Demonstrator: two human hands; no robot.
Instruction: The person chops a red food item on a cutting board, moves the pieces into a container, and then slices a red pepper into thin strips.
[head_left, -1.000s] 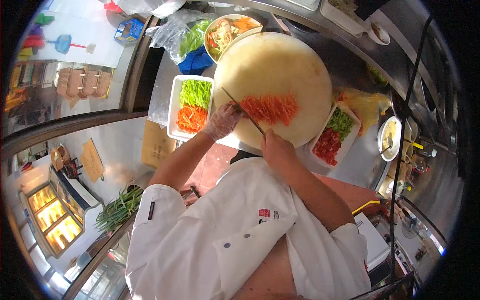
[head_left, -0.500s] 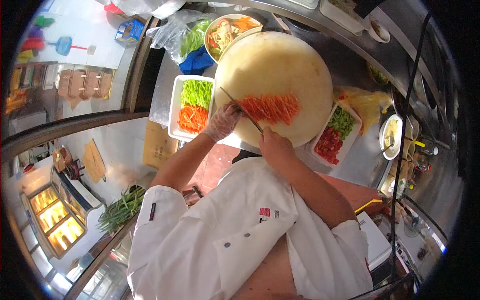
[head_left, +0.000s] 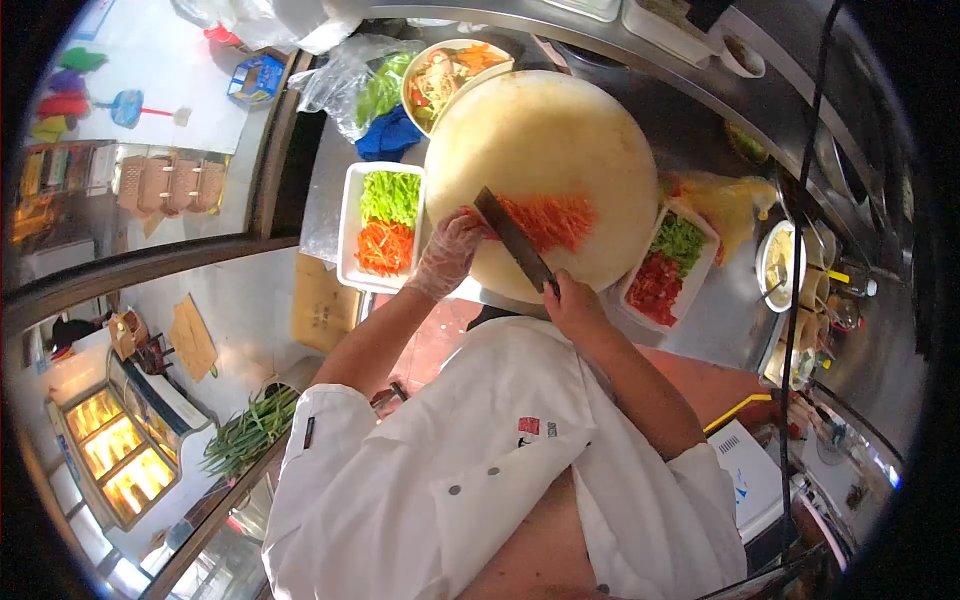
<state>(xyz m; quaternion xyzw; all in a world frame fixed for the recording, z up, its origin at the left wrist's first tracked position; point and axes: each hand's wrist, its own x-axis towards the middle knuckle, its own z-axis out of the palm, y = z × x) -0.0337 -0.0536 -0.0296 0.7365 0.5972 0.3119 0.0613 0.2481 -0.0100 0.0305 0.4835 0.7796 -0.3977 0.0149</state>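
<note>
Steel cleaver (head_left: 515, 240) now tilted flat | right hand (head_left: 575, 303) gripping | carrots (head_left: 548, 220) same

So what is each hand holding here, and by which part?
Right hand grips the cleaver by its handle. Gloved left hand rests on the carrot shreds, gripping nothing clearly.

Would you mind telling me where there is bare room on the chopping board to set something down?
The far half of the round chopping board is bare, between the salad bowl and the carrot shreds. The near edge is crowded by the cleaver, left hand and right hand.
</note>
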